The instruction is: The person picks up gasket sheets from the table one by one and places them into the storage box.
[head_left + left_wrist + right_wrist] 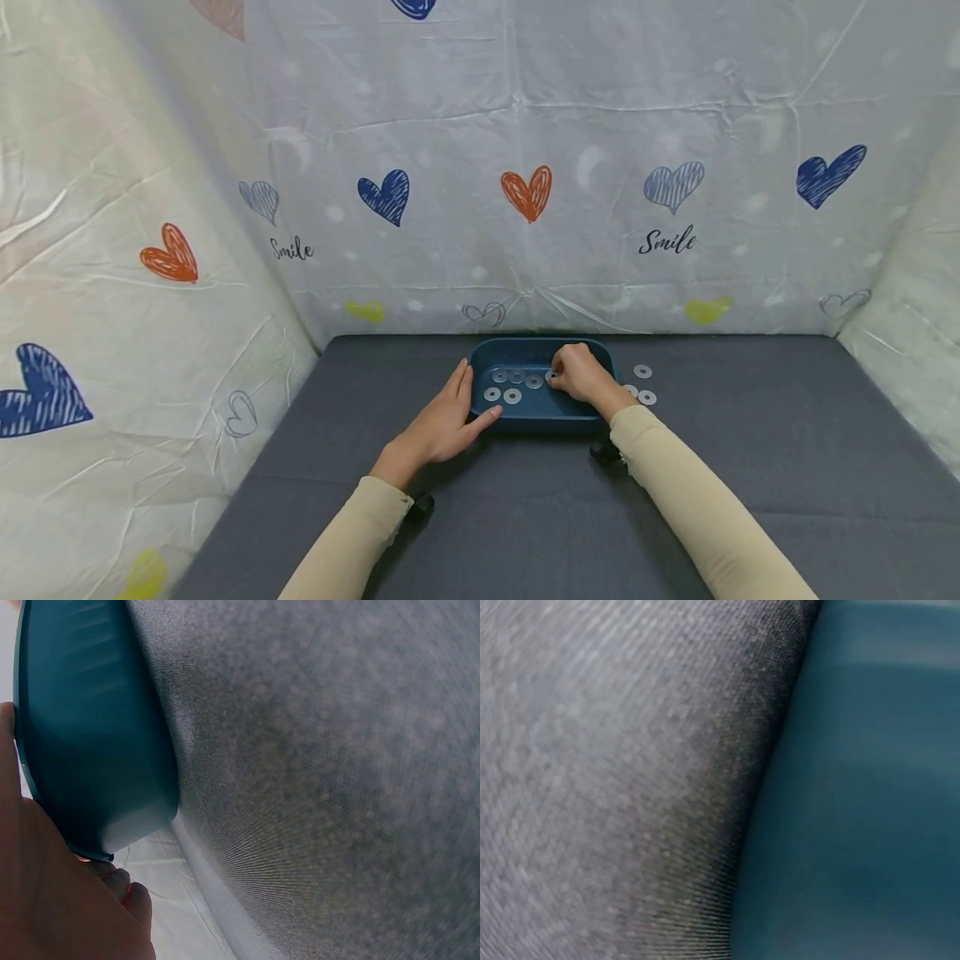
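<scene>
Bracing the blue tray with the left hand: fingers straight, flat against the tray's left wall, thumb along the near-left corner. The right hand reaches in over the tray's right side, fingers curled down on a washer near the middle of the floor; looks like a pinch, but the knuckles hide the contact.

Tray sits at the far edge of the grey tabletop, centred, back wall just beside the heart-print sheet. Five more washers in tray lie flat left of the right hand. Loose washers lie on the tabletop just right of the tray.

Risks, my read:
- Washers are thin and flat on a smooth floor; a fingertip pinch may slip and skid one.
- Right forearm crosses the near-right rim, so a careless lift may tip the tray if the left hand eases.
- The wrist may sweep the loose washers.

Open room: wide to both sides and near; none behind.
</scene>
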The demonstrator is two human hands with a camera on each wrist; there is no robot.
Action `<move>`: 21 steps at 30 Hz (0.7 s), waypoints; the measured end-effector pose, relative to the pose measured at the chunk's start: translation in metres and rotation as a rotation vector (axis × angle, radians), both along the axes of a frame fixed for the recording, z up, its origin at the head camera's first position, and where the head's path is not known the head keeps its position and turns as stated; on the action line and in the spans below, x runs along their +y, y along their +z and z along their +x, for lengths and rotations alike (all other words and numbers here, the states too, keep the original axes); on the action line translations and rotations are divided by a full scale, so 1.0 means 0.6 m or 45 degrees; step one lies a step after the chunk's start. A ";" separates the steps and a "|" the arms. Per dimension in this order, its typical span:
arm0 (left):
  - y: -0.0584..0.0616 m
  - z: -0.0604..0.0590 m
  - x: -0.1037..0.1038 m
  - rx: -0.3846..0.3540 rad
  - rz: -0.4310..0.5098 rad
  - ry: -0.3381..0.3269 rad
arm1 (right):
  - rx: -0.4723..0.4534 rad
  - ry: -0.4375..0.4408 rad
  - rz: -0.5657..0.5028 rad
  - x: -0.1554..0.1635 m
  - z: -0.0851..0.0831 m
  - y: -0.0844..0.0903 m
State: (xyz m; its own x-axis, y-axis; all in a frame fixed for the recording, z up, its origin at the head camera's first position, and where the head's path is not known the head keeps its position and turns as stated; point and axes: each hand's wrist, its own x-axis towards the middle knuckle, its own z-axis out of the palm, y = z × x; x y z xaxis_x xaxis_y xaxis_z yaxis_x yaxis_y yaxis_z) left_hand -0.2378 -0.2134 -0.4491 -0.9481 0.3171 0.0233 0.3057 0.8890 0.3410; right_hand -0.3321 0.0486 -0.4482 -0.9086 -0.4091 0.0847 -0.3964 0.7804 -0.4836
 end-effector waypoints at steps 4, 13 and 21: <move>-0.001 -0.001 -0.001 0.012 -0.001 -0.005 | 0.017 -0.008 0.010 0.000 -0.002 -0.003; -0.003 -0.001 0.001 0.009 0.011 -0.013 | 0.031 0.026 -0.055 0.010 0.005 0.000; 0.000 0.000 0.000 -0.001 0.007 -0.014 | 0.081 0.124 -0.153 0.039 0.036 0.037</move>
